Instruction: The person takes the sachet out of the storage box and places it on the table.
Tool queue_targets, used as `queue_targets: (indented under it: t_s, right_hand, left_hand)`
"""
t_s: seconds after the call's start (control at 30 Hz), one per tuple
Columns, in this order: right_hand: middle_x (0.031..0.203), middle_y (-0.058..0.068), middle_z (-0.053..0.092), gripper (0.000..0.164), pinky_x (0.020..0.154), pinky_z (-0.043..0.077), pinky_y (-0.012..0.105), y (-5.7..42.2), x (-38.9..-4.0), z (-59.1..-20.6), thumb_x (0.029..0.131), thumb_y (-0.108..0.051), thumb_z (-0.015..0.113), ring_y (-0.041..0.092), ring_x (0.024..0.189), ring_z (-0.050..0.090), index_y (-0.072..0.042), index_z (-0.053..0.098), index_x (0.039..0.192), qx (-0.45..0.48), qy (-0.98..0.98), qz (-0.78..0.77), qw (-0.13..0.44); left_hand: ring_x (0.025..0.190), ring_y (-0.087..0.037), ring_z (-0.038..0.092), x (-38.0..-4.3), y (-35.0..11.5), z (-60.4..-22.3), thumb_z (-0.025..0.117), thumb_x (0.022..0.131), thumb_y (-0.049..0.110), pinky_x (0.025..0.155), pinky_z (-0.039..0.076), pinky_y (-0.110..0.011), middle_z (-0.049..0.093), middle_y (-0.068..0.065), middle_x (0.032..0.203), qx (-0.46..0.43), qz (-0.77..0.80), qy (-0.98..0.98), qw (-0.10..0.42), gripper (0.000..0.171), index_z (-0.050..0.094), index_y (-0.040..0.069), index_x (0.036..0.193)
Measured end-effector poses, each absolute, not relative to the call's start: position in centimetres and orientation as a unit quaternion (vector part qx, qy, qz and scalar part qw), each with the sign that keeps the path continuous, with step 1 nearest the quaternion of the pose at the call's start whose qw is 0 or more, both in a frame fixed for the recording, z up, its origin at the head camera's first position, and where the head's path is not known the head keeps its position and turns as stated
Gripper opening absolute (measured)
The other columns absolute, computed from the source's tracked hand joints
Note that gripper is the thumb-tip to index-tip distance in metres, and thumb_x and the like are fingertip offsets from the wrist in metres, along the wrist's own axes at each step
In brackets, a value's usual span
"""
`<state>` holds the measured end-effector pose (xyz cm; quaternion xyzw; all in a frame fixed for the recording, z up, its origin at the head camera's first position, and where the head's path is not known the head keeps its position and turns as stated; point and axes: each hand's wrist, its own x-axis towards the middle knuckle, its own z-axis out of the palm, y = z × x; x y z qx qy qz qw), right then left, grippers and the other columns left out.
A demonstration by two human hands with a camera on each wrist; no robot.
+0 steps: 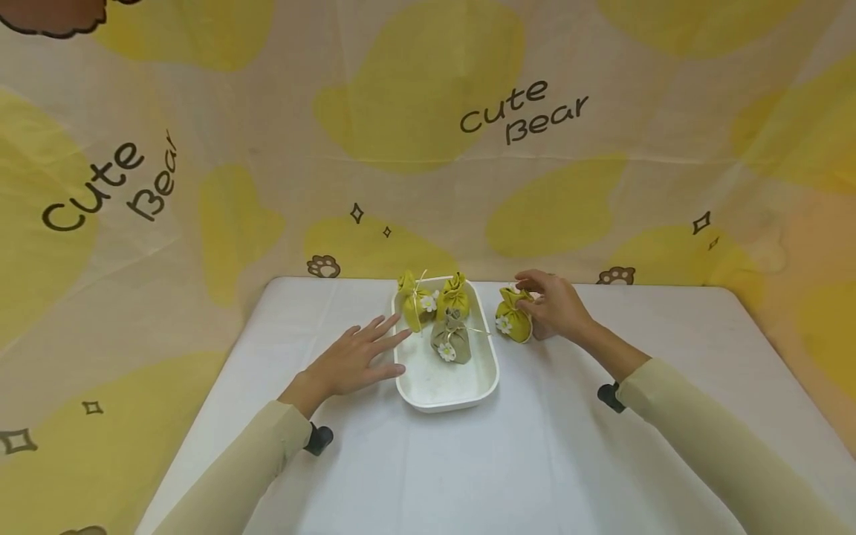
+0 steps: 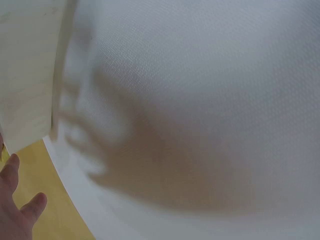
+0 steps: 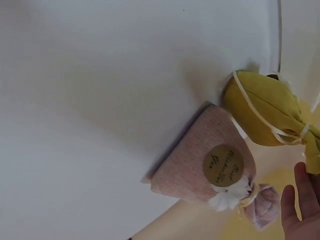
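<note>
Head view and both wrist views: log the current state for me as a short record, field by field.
Tray: white tray on the table
In tray: far-left yellow pouch, far-right yellow pouch, nearer beige pouch
Right of tray: outer yellow pouch, with pink pouch beside it
Pink pouch details: round label, white flower
Left hand: fingers spread at tray's left rim, holding nothing
Right hand: at outer yellow pouch's gathered top; grip unclear

By my right hand point(image 1: 551, 306) sits a yellow bag point(image 1: 520, 325) with a tied neck and white flower point(image 1: 504, 325), beside the white tray point(image 1: 446, 406). A pink bag point(image 3: 192, 167) is next to it.
</note>
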<state>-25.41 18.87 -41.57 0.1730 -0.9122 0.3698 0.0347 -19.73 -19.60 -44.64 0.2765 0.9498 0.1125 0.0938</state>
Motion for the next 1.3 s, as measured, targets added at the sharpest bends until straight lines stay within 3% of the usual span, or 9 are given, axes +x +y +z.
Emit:
queue_targets:
  t_s: [0.2, 0.47, 0.77, 1.07, 1.3]
  right_hand:
    - [0.122, 0.021, 0.067, 0.047, 0.102, 0.043, 0.058, 17.9, -25.2, -40.6, 0.087, -0.005, 0.075, 0.038, 0.116, 0.063, 0.001, 0.059, 0.13, 0.189, -0.908, 0.371, 0.04]
    - [0.123, 0.02, 0.067, 0.046, 0.095, 0.053, 0.047, 15.0, -24.3, -40.1, 0.086, -0.005, 0.078, 0.034, 0.113, 0.065, 0.002, 0.06, 0.128, 0.222, -0.893, 0.391, 0.021]
    - [0.122, 0.021, 0.067, 0.047, 0.095, 0.052, 0.049, 11.9, -23.6, -40.6, 0.091, -0.008, 0.073, 0.033, 0.109, 0.067, 0.005, 0.057, 0.133, 0.279, -0.871, 0.405, -0.018]
    - [0.129, 0.017, 0.064, 0.057, 0.096, 0.052, 0.043, 10.2, -23.2, -41.5, 0.085, -0.01, 0.079, 0.032, 0.113, 0.066, 0.003, 0.056, 0.136, 0.293, -0.867, 0.399, -0.055]
    - [0.133, 0.02, 0.061, 0.055, 0.093, 0.054, 0.043, 9.6, -23.5, -41.9, 0.087, -0.006, 0.077, 0.034, 0.112, 0.066, 0.005, 0.055, 0.136, 0.301, -0.868, 0.389, -0.071]
  left_hand:
    - [0.152, -0.031, 0.014, -19.8, -19.7, -44.6, 0.037, 0.093, 0.075, 0.117, 0.017, -0.061, 0.012, 0.005, 0.167, 0.278, 0.11, 0.95, 0.091, 0.075, 0.029, 0.036, 0.157]
    - [0.152, -0.028, 0.012, -19.7, -19.7, -44.5, 0.037, 0.093, 0.076, 0.118, 0.016, -0.06, 0.011, 0.006, 0.167, 0.278, 0.114, 0.949, 0.099, 0.076, 0.029, 0.036, 0.157]
    - [0.152, -0.028, 0.012, -19.8, -19.7, -44.5, 0.037, 0.093, 0.075, 0.117, 0.017, -0.06, 0.011, 0.006, 0.167, 0.278, 0.111, 0.949, 0.096, 0.075, 0.028, 0.036, 0.157]
    - [0.152, -0.029, 0.013, -19.6, -19.5, -44.3, 0.04, 0.094, 0.072, 0.117, 0.016, -0.061, 0.011, 0.005, 0.167, 0.276, 0.118, 0.948, 0.101, 0.074, 0.029, 0.035, 0.157]
    - [0.152, -0.027, 0.012, -19.6, -19.4, -44.2, 0.039, 0.094, 0.073, 0.117, 0.017, -0.06, 0.01, 0.006, 0.167, 0.277, 0.114, 0.949, 0.101, 0.074, 0.029, 0.035, 0.157]
